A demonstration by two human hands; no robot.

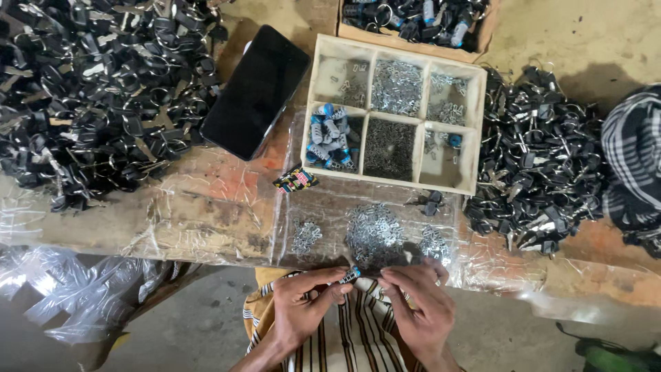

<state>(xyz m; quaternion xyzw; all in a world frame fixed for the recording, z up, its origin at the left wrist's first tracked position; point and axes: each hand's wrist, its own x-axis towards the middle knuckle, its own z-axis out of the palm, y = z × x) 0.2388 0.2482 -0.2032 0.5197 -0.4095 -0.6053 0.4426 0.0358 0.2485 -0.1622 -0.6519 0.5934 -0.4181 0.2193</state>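
Both hands met just below the wooden tray [313, 103]: the left hand [306, 306] pinched a small blue-tipped lock part [349, 275], while the right hand's [420, 303] fingertips closed on its other end, seemingly steadying it. The tray's compartments held blue-and-silver pieces [328, 141], silver clips [396, 86] and dark pins [389, 148].

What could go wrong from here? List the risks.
1. The small black and blue part, pinched between left hand and right hand past the bench edge, could slip into the lap or onto the floor.
2. The loose metal pieces lie near that edge, so a hand might sweep them off.
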